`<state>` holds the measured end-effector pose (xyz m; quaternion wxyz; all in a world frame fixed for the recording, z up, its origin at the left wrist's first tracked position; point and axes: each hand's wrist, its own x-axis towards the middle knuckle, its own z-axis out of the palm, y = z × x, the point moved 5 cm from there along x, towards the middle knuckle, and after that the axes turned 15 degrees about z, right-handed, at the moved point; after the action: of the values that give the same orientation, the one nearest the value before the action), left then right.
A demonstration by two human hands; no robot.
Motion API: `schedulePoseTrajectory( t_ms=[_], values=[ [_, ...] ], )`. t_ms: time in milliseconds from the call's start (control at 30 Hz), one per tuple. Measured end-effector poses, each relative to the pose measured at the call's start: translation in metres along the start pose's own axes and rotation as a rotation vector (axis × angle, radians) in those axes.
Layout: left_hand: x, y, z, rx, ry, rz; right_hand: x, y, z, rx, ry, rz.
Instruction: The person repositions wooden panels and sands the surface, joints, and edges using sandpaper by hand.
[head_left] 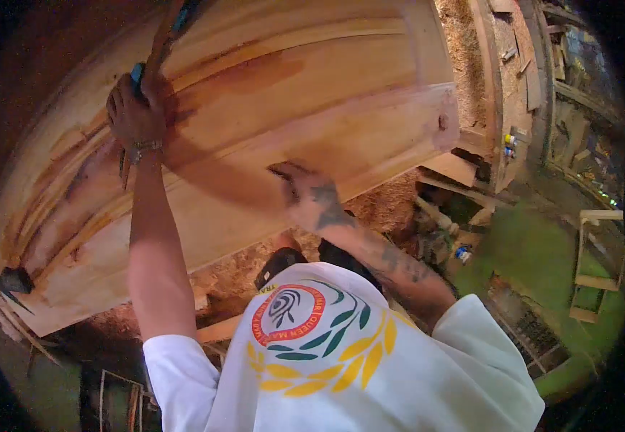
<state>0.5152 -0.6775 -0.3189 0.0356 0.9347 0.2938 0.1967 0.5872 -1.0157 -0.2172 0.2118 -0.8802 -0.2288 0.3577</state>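
Note:
A large pale wooden panel (370,137), with reddish-brown stains and long curved bands, fills the upper left and middle. My left hand (138,115) is over its left part, fingers closed around a long, narrow tool (160,45) with blue parts. The tool runs up to the top edge, and a thin dark end shows below the hand. Nearer the panel's front edge, my right hand (302,191) rests low over the wood with fingers bent together. Its fingertips are dark, and what they hold, if anything, cannot be made out.
A dark block (16,279) sits at the panel's left corner. Wood shavings (392,205) and offcuts (451,167) lie beyond the right edge. A small wooden frame (599,282) stands at far right. My feet show below the panel's front edge.

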Motion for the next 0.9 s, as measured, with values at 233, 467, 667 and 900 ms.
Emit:
schedulePoseTrajectory(
  t_ms=[233,467,667,900],
  values=[
    [0.005,0.017,-0.005,0.040,0.144,0.170,-0.018,0.178,-0.096,0.113,0.213,0.253],
    [-0.012,-0.016,0.023,0.105,-0.076,0.018,-0.053,0.281,-0.167,0.106,0.416,0.322],
    [-0.020,-0.157,0.030,-0.056,-0.087,0.012,-0.066,0.329,-0.233,0.065,0.485,0.294],
    [-0.043,-0.179,-0.015,0.242,-0.137,0.270,-0.024,0.373,-0.292,-0.069,0.556,0.234]
  ],
)
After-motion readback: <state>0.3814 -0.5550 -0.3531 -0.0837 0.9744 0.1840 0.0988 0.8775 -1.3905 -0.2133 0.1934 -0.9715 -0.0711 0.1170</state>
